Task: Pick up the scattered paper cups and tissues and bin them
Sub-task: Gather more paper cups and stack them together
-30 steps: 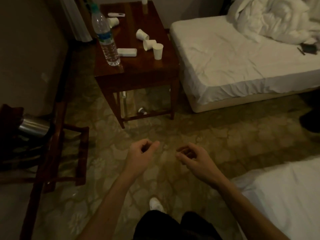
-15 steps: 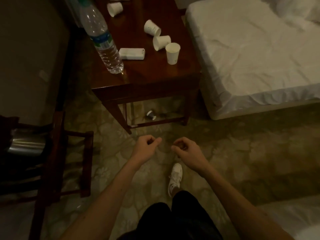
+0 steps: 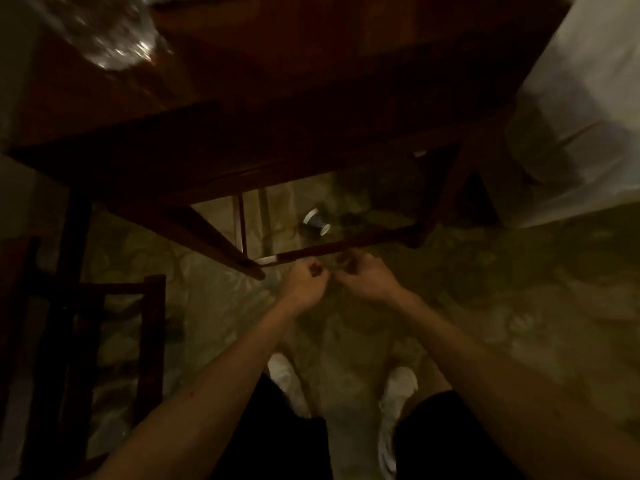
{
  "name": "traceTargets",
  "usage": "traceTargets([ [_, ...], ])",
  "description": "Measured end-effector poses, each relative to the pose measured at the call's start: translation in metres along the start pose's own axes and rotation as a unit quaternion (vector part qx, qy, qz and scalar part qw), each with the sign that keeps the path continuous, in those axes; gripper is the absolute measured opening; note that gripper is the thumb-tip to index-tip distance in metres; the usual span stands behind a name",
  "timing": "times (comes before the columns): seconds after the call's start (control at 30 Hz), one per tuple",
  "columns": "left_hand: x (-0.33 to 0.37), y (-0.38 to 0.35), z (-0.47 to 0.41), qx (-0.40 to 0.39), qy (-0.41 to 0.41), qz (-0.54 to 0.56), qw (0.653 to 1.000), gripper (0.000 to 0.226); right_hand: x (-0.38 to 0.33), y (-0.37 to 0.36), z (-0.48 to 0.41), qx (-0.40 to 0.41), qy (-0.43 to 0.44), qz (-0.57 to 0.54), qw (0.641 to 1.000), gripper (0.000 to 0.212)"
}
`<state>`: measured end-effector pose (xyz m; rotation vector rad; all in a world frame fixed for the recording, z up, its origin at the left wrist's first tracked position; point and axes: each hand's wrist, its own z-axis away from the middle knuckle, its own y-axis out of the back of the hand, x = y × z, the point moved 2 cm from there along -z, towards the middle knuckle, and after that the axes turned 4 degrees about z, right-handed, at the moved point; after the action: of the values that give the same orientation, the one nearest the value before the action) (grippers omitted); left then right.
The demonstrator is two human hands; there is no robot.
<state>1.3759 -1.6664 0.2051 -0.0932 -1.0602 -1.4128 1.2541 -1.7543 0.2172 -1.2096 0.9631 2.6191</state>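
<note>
A small paper cup (image 3: 317, 222) lies on its side on the patterned floor under the dark wooden table (image 3: 242, 133). My left hand (image 3: 304, 284) and my right hand (image 3: 367, 277) hang close together just in front of the table's lower crossbar, below the cup in the view. Both hands are loosely curled with nothing visible in them. The cups on the tabletop are out of view. The picture is dark and blurred.
A plastic water bottle (image 3: 107, 39) stands on the table's left part. A bed with white sheets (image 3: 581, 98) is at the right. A dark wooden rack (image 3: 104, 323) stands at the left. My white shoes (image 3: 398, 386) are on the patterned floor.
I have stepped close to the table and my view has dropped towards the floor. The tabletop cups have left the view. My hands have drawn closer together near the table's crossbar.
</note>
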Motion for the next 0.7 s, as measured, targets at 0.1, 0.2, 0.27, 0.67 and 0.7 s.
traceTargets([
  [0.1, -0.031, -0.024, -0.100, 0.017, -0.017, -0.028, 0.999, 0.025, 0.038, -0.032, -0.097, 0.000, 0.023, 0.036, 0.999, 0.033],
  [0.2, -0.050, -0.042, -0.195, 0.037, -0.067, -0.046, 0.996, 0.029, 0.074, -0.055, -0.178, 0.040, 0.026, 0.062, 0.997, 0.034],
  [0.27, -0.058, -0.051, -0.252, 0.051, -0.084, -0.078, 0.992, 0.022, 0.092, -0.067, -0.220, 0.076, 0.056, 0.089, 0.992, 0.029],
  [0.67, -0.128, -0.056, -0.441, 0.041, -0.073, -0.195, 0.977, 0.089, 0.144, -0.113, -0.327, 0.080, -0.025, 0.182, 0.980, 0.041],
  [0.7, -0.135, -0.059, -0.445, 0.024, -0.060, -0.170, 0.983, 0.093, 0.143, -0.114, -0.327, 0.093, -0.022, 0.193, 0.977, 0.039],
])
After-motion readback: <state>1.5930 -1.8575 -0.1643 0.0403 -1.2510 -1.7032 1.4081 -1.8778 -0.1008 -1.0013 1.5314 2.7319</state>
